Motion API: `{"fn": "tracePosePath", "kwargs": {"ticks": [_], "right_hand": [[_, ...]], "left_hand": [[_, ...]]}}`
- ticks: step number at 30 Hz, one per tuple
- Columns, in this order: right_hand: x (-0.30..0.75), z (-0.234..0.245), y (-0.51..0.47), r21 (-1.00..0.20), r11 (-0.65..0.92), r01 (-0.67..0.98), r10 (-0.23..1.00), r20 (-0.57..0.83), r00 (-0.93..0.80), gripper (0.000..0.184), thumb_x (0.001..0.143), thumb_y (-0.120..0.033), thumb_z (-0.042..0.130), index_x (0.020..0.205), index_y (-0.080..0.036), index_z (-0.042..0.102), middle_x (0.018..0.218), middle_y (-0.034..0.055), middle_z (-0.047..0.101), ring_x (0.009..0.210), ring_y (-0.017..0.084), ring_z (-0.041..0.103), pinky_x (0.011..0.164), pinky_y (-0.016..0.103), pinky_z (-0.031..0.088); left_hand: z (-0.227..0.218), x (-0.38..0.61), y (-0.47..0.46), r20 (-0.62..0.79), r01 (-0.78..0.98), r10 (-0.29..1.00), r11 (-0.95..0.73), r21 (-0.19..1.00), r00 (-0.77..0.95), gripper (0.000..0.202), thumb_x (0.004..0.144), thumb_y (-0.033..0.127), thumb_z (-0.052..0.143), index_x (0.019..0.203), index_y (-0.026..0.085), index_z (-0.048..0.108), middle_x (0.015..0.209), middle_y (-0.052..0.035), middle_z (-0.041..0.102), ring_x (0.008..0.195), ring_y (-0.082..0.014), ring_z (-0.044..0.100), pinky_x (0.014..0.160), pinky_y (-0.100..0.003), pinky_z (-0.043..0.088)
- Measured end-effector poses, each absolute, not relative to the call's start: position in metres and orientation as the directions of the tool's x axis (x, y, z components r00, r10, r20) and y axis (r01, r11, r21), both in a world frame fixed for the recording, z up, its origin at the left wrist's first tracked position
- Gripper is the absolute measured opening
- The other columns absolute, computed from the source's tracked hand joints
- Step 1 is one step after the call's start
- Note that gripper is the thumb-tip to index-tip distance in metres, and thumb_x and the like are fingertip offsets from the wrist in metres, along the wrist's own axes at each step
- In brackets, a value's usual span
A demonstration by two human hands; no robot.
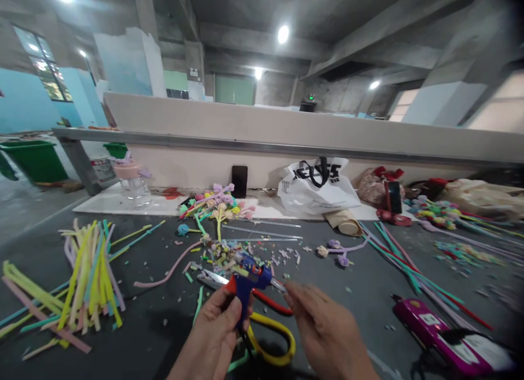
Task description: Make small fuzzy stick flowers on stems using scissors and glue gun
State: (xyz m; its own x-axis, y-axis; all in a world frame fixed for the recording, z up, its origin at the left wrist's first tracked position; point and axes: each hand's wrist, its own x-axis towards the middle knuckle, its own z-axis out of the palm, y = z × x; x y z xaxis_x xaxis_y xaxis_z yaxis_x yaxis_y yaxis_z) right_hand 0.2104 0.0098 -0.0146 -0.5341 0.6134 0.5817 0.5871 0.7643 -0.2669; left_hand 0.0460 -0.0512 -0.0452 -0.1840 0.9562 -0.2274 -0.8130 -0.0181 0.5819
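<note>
Left grip (215, 331) is clamped around a blue glue gun (249, 284); right grip (323, 321) pinches its glue stick (278, 285).

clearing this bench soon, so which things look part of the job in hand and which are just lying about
Likely part of the job:
blue glue gun, held in the left hand
clear stick at its rear, with the right hand at the stick's end
scissors
fuzzy strips

Probably just lying about:
white bag
upright dark phone left of it
pink-topped clear jar
</note>
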Motion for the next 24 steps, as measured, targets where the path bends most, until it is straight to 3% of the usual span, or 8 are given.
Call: {"fn": "tracePosePath", "kwargs": {"ticks": [7, 11, 13, 15, 18, 21, 24], "right_hand": [[0.204, -0.012, 0.018, -0.386, 0.729, 0.566, 0.678, 0.52, -0.52, 0.024, 0.087, -0.022, 0.041, 0.084, -0.022, 0.064, 0.073, 0.0037, 0.067, 0.064, 0.015, 0.062, 0.059, 0.023, 0.048], [0.202, -0.012, 0.009, -0.321, 0.756, 0.571, 0.601, 0.686, -0.41, 0.023, 0.082, -0.024, 0.049, 0.102, -0.02, 0.058, 0.095, 0.0102, 0.064, 0.091, 0.023, 0.058, 0.082, 0.038, 0.046], [0.202, -0.018, 0.001, -0.381, 0.788, 0.484, 0.582, 0.716, -0.384, 0.025, 0.081, -0.025, 0.05, 0.105, -0.021, 0.056, 0.101, 0.011, 0.062, 0.097, 0.024, 0.056, 0.086, 0.04, 0.044], [0.2, -0.027, -0.003, -0.573, 0.728, 0.375, 0.685, 0.594, -0.423, 0.024, 0.082, -0.028, 0.049, 0.105, -0.023, 0.057, 0.106, 0.0102, 0.061, 0.1, 0.023, 0.056, 0.084, 0.037, 0.047], [0.194, -0.035, 0.0, -0.878, 0.408, 0.249, 0.838, 0.252, -0.485, 0.04, 0.082, -0.041, 0.049, 0.117, -0.021, 0.053, 0.12, 0.012, 0.056, 0.108, 0.024, 0.054, 0.085, 0.036, 0.047], [0.186, -0.025, 0.005, -0.974, 0.143, 0.175, 0.812, 0.015, -0.583, 0.051, 0.076, -0.049, 0.056, 0.117, -0.018, 0.055, 0.114, 0.0121, 0.061, 0.099, 0.025, 0.058, 0.079, 0.035, 0.05], [0.177, -0.009, 0.006, -0.985, 0.099, 0.141, 0.77, -0.014, -0.638, 0.046, 0.072, -0.048, 0.061, 0.107, -0.019, 0.063, 0.097, 0.0094, 0.068, 0.083, 0.024, 0.063, 0.067, 0.033, 0.052]], "left_hand": [[-0.046, 0.051, -0.052, -0.228, -0.826, 0.959, -0.009, 0.564, -0.167, 0.021, 0.067, 0.019, 0.071, 0.087, 0.015, 0.064, 0.072, -0.0023, 0.062, 0.063, -0.0096, 0.054, 0.056, -0.02, 0.041], [-0.041, 0.053, -0.047, -0.243, -0.86, 0.951, -0.045, 0.509, -0.194, 0.016, 0.071, 0.021, 0.069, 0.083, 0.016, 0.061, 0.075, -0.0024, 0.062, 0.066, -0.0104, 0.056, 0.06, -0.021, 0.043], [-0.038, 0.053, -0.046, -0.246, -0.87, 0.946, -0.066, 0.489, -0.21, 0.016, 0.071, 0.021, 0.068, 0.083, 0.016, 0.06, 0.076, -0.0026, 0.063, 0.068, -0.0112, 0.057, 0.062, -0.022, 0.043], [-0.036, 0.056, -0.047, -0.22, -0.885, 0.957, -0.069, 0.46, -0.189, 0.017, 0.072, 0.023, 0.068, 0.086, 0.016, 0.06, 0.078, -0.0033, 0.063, 0.067, -0.0114, 0.057, 0.063, -0.023, 0.044], [-0.033, 0.064, -0.05, -0.137, -0.918, 0.984, -0.048, 0.393, -0.11, 0.02, 0.073, 0.024, 0.067, 0.089, 0.015, 0.061, 0.08, -0.0045, 0.063, 0.068, -0.0114, 0.057, 0.064, -0.023, 0.043], [-0.033, 0.073, -0.052, -0.065, -0.937, 0.995, -0.048, 0.347, -0.075, 0.014, 0.072, 0.022, 0.067, 0.084, 0.015, 0.062, 0.079, -0.0035, 0.063, 0.066, -0.0104, 0.056, 0.062, -0.021, 0.041], [-0.031, 0.077, -0.053, -0.026, -0.931, 0.996, -0.07, 0.359, -0.085, 0.011, 0.074, 0.022, 0.065, 0.082, 0.016, 0.063, 0.082, -0.0036, 0.063, 0.068, -0.0112, 0.056, 0.065, -0.022, 0.041]]}}
